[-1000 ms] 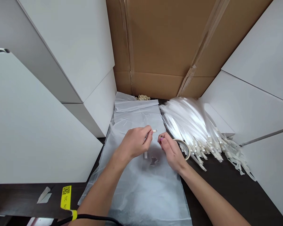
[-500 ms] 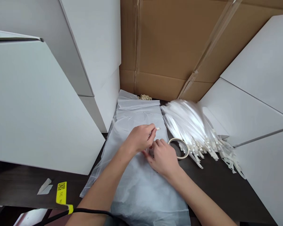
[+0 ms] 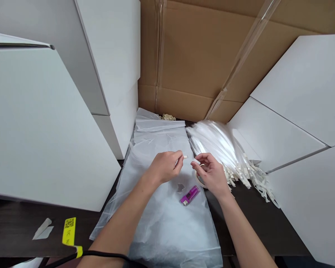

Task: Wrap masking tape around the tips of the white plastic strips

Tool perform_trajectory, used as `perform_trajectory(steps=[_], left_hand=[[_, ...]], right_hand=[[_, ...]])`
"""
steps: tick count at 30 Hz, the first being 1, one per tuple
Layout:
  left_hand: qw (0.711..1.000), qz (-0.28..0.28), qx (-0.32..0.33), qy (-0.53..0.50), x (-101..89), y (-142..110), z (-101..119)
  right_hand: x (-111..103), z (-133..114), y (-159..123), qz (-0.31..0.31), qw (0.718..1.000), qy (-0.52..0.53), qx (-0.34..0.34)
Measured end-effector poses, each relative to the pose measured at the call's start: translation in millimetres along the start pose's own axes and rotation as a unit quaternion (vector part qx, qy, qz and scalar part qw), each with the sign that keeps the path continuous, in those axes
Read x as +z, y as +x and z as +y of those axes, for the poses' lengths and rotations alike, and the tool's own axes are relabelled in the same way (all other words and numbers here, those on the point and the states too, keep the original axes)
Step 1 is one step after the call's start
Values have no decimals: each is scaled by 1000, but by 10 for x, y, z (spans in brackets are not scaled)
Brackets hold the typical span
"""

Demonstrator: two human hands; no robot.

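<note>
My left hand (image 3: 167, 166) is closed in a pinch above the white sheer fabric (image 3: 170, 223), with a short cream-coloured tip (image 3: 185, 157) poking out past its fingers. Just to the right, my right hand (image 3: 212, 175) pinches a small white piece (image 3: 195, 161) between thumb and fingers. The two small ends face each other with a gap between them. On the fabric below my right hand lies a purple lighter (image 3: 190, 195). A roll of tape (image 3: 198, 180) is partly hidden behind that hand.
A fanned bundle of shiny white strands (image 3: 214, 139) with cream ends lies to the right on the dark table (image 3: 248, 216). White boxes (image 3: 53, 126) stand on both sides, brown cardboard (image 3: 195, 56) behind. A black cable (image 3: 106, 254) with a yellow tag (image 3: 69, 231) crosses the front.
My right hand has moved right and up, away from my left hand, and now shows a white piece in its fingers. The purple lighter has come into sight on the fabric.
</note>
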State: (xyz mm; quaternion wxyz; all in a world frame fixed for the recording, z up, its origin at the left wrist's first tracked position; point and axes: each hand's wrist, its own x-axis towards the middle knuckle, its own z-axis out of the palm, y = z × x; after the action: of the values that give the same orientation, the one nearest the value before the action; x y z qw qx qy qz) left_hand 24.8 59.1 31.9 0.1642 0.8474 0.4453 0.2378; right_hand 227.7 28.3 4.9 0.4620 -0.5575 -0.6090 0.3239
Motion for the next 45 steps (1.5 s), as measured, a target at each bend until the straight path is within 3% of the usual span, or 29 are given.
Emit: perform_trajectory(steps=[8, 27, 37, 45], left_hand=[[1000, -10, 13, 16, 55, 4, -36], [998, -29, 41, 29, 70, -4, -58], [998, -40, 36, 33, 67, -18, -49], [999, -44, 28, 1, 69, -27, -55]], right_hand=[[132, -6, 60, 1, 999, -39, -30], [60, 218, 85, -54, 995, -34, -77], [73, 216, 90, -61, 996, -11, -66], [100, 234, 83, -86, 993, 77, 0]])
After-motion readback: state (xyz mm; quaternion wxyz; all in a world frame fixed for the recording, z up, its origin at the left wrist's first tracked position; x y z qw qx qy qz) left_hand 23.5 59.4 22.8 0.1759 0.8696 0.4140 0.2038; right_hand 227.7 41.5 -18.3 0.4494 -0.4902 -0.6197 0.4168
